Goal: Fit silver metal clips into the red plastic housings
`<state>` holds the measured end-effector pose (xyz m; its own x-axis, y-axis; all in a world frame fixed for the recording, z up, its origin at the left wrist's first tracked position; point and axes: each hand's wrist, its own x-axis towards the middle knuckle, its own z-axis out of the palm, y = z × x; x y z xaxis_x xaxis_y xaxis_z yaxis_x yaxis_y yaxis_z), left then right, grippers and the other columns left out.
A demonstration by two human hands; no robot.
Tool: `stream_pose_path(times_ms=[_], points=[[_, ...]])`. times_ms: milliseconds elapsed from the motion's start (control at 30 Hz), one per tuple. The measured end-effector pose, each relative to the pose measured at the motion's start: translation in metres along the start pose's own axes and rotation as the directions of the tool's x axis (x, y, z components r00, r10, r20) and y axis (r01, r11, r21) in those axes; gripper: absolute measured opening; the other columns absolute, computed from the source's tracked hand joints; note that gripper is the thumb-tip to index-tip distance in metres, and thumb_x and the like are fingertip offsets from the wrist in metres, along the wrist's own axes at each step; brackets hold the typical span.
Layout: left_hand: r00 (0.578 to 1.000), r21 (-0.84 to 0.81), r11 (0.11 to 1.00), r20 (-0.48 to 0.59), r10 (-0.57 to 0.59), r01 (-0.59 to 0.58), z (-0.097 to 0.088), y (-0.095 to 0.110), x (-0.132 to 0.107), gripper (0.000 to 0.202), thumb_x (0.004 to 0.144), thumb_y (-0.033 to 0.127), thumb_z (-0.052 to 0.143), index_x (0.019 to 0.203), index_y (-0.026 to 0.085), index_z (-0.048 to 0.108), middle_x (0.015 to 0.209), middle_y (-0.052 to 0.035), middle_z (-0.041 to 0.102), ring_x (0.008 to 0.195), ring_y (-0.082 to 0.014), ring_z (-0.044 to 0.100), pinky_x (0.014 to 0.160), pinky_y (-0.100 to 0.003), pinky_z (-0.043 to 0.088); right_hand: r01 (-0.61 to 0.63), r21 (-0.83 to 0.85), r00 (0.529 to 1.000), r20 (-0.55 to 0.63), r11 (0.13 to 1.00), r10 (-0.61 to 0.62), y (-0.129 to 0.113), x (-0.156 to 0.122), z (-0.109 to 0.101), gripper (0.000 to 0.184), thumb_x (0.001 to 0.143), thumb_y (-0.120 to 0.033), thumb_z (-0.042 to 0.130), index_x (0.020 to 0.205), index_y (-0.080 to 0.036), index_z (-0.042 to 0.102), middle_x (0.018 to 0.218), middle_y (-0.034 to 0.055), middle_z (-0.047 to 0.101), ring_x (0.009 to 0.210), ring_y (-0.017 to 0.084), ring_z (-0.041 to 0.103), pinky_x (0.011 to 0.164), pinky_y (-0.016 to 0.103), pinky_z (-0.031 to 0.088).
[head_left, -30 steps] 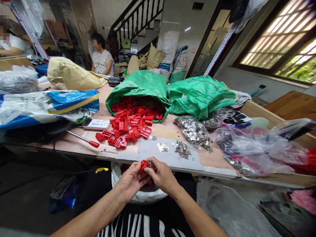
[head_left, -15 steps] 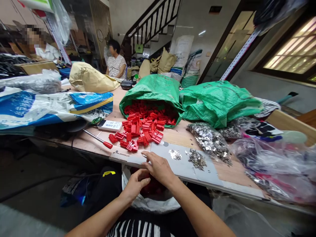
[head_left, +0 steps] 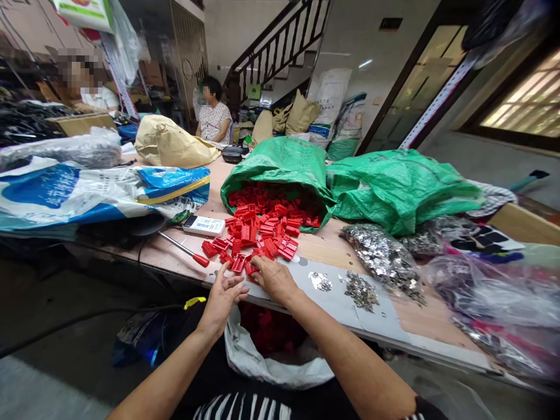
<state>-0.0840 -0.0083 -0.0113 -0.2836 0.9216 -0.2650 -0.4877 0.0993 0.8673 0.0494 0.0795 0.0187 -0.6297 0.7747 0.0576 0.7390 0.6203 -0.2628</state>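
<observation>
A heap of small red plastic parts (head_left: pixel 258 230) spills from an open green sack (head_left: pixel 280 160) onto the wooden table (head_left: pixel 328 245). My right hand (head_left: pixel 273 279) reaches forward, its fingers stretched onto the red parts at the heap's near edge. My left hand (head_left: pixel 223 294) hovers just left of it at the table's edge, fingers spread and holding nothing. Two small piles of shiny metal bits (head_left: pixel 361 289) lie on a grey sheet (head_left: pixel 332 303) to the right of my hands. Below the table edge a white bag (head_left: pixel 271 364) holds more red parts.
A red-handled screwdriver (head_left: pixel 184 251) and a white remote (head_left: pixel 203 226) lie left of the heap. A second green sack (head_left: pixel 398 186), a clear bag of metal bits (head_left: pixel 380 251) and plastic bags sit right. Blue-white sacks (head_left: pixel 87 189) lie left. Two people sit at the far end.
The red part that both hands held over my lap is gone from them. Both hands have moved up and forward to the near edge of the red heap.
</observation>
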Motion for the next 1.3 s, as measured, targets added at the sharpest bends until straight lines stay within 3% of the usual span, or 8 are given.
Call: stream_pose_path(times_ms=[133, 300, 467, 633, 833, 967, 1100, 1300], points=[[0.996, -0.062, 0.995, 0.035, -0.077, 0.079, 0.006, 0.002, 0.010, 0.068, 0.073, 0.012, 0.066, 0.134, 0.022, 0.037, 0.099, -0.0067, 0.060, 0.074, -0.0151, 0.068, 0.075, -0.032, 0.054, 0.015, 0.264, 1.000, -0.029, 0.964, -0.007, 0.019, -0.008, -0.002, 0.020, 0.083, -0.020, 0.056, 0.102, -0.024, 0.056, 0.092, 0.0014, 0.065, 0.081, 0.016, 0.059, 0.068, 0.024, 0.039], [0.994, -0.074, 0.993, 0.057, -0.092, 0.097, 0.010, -0.004, 0.011, 0.061, 0.074, 0.009, 0.064, 0.130, 0.021, 0.043, 0.101, -0.0079, 0.061, 0.077, -0.0161, 0.068, 0.076, -0.032, 0.054, 0.011, 0.608, 1.000, 0.002, 0.794, -0.016, 0.035, -0.026, 0.001, 0.014, 0.081, -0.022, 0.057, 0.095, -0.022, 0.057, 0.081, -0.0029, 0.061, 0.068, 0.012, 0.053, 0.064, 0.022, 0.038], [0.996, -0.032, 0.997, 0.063, -0.070, 0.072, 0.015, -0.007, -0.005, 0.054, 0.073, 0.021, 0.071, 0.122, 0.022, 0.048, 0.095, -0.0044, 0.065, 0.077, -0.0153, 0.069, 0.074, -0.029, 0.054, 0.010, 0.754, 0.999, -0.028, 0.657, 0.018, 0.031, -0.050, 0.005, 0.015, 0.080, -0.025, 0.060, 0.094, -0.021, 0.058, 0.083, -0.0037, 0.059, 0.070, 0.011, 0.049, 0.065, 0.021, 0.038], [0.941, -0.052, 0.954, 0.190, -0.279, 0.294, 0.021, -0.005, -0.021, 0.043, 0.078, 0.024, 0.068, 0.117, 0.020, 0.051, 0.093, -0.0075, 0.071, 0.075, -0.0154, 0.069, 0.073, -0.031, 0.056, 0.049, 0.833, 0.999, -0.046, 0.551, -0.019, 0.014, -0.075, 0.003, 0.015, 0.080, -0.023, 0.061, 0.096, -0.022, 0.061, 0.089, -0.0026, 0.061, 0.077, 0.011, 0.052, 0.070, 0.021, 0.040], [0.921, -0.065, 0.933, 0.195, -0.336, 0.354, 0.023, -0.018, -0.024, 0.035, 0.071, 0.013, 0.073, 0.103, 0.018, 0.060, 0.091, -0.0051, 0.070, 0.073, -0.0145, 0.068, 0.070, -0.031, 0.059, -0.073, 0.735, 0.990, -0.029, 0.674, 0.140, 0.033, -0.109, -0.004, 0.027, 0.082, -0.026, 0.061, 0.109, -0.024, 0.061, 0.089, -0.0018, 0.064, 0.071, 0.011, 0.055, 0.064, 0.020, 0.042], [0.929, -0.058, 0.939, 0.182, -0.323, 0.338, 0.027, -0.026, -0.027, 0.039, 0.066, 0.015, 0.077, 0.102, 0.017, 0.062, 0.093, -0.0047, 0.069, 0.076, -0.0151, 0.068, 0.071, -0.033, 0.060, -0.330, 0.400, 0.893, -0.162, 0.855, 0.420, 0.082, -0.130, -0.026, 0.012, 0.086, -0.024, 0.054, 0.093, -0.020, 0.063, 0.088, 0.0012, 0.066, 0.082, 0.013, 0.059, 0.074, 0.022, 0.042], [0.933, -0.023, 0.950, 0.197, -0.300, 0.310, 0.035, -0.032, -0.031, 0.038, 0.061, 0.019, 0.081, 0.093, 0.015, 0.062, 0.087, -0.0025, 0.069, 0.075, -0.0144, 0.067, 0.073, -0.032, 0.059, -0.637, 0.017, 0.745, -0.243, 0.770, 0.622, 0.126, -0.138, -0.046, 0.015, 0.087, -0.022, 0.049, 0.091, -0.021, 0.063, 0.096, 0.0045, 0.065, 0.087, 0.017, 0.058, 0.072, 0.025, 0.040], [0.947, 0.063, 0.976, 0.233, -0.220, 0.211, 0.045, -0.038, -0.037, 0.046, 0.056, 0.022, 0.084, 0.091, 0.016, 0.055, 0.079, -0.0006, 0.072, 0.070, -0.0129, 0.068, 0.069, -0.026, 0.058, -0.656, -0.078, 0.747, -0.210, 0.751, 0.631, 0.142, -0.122, -0.043, 0.013, 0.086, -0.029, 0.054, 0.092, -0.022, 0.064, 0.099, 0.0046, 0.064, 0.087, 0.017, 0.058, 0.069, 0.025, 0.039]])
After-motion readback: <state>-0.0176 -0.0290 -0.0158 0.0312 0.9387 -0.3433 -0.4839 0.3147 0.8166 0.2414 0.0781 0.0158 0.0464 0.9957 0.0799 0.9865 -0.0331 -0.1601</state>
